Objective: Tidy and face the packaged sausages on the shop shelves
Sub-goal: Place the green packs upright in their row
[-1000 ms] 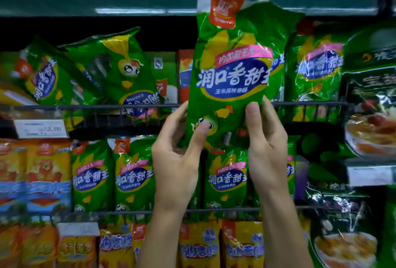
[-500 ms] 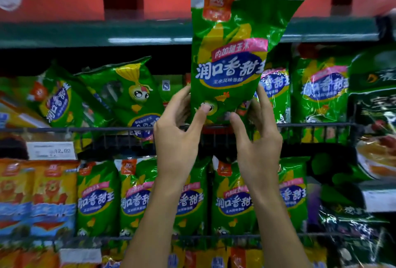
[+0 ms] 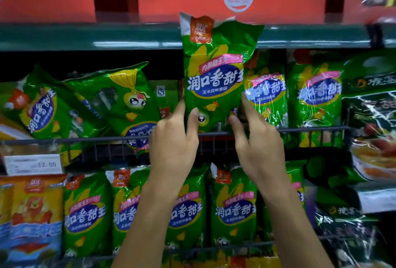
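A green sausage pack (image 3: 214, 70) stands upright and face-forward at the middle of the upper shelf, its bottom at the wire rail (image 3: 310, 130). My left hand (image 3: 173, 145) pinches its lower left corner between thumb and fingers. My right hand (image 3: 257, 143) touches its lower right edge with straight fingers. Two matching packs (image 3: 265, 96) stand upright to its right. To its left, two green packs (image 3: 120, 100) lie tilted and fallen over.
The lower shelf holds a row of upright green packs (image 3: 233, 207) and orange packs (image 3: 34, 209) at the left. Dark green packages (image 3: 370, 117) fill the right side. A price tag (image 3: 32, 164) hangs on the rail at left. A shelf edge (image 3: 85, 36) runs above.
Both hands have lowered the green pack from up in front of the shelf edge into its slot behind the rail. My right fingers have straightened along its edge.
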